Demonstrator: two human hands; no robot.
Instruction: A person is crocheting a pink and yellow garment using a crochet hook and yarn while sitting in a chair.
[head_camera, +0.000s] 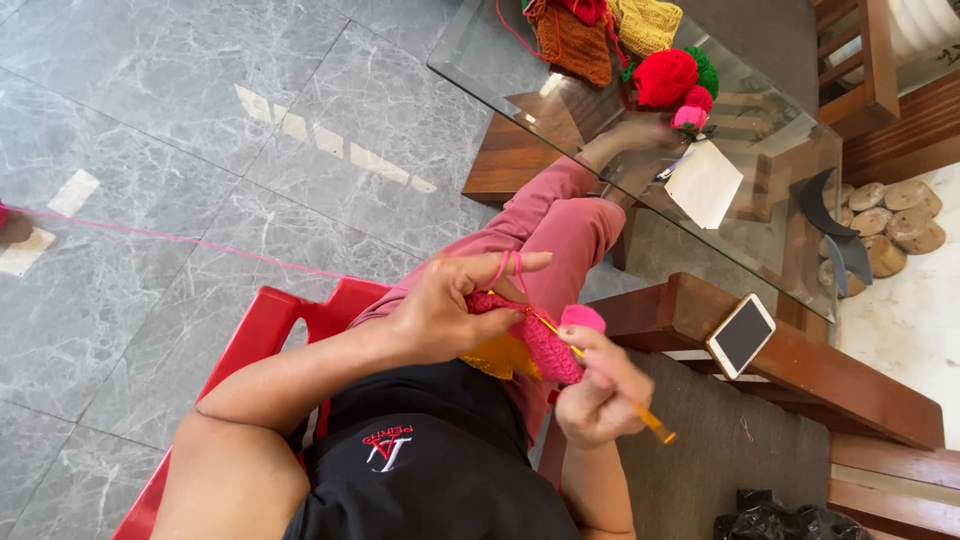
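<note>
The left hand (440, 315) holds a small pink piece of crochet wool work (535, 340) from the top. Its fingers are closed on the piece, and a thin pink yarn thread (180, 237) is looped over the pointing finger. The thread runs away across the grey marble floor (150, 120) to the left edge. The right hand (600, 390) sits just beside the pink piece. Its fingers are closed tight round a thin orange crochet hook (655, 424), and the tip of the hook goes into the wool. A bit of yellow wool (500, 355) shows under the pink piece. All this is over the person's lap, above a red plastic chair (270, 325). Further off is a glass bench (780, 190) with a red wool ball (664, 76) on it. A white flat phone (741, 334) lies on a brown wooden rail (850, 385) nearby.
</note>
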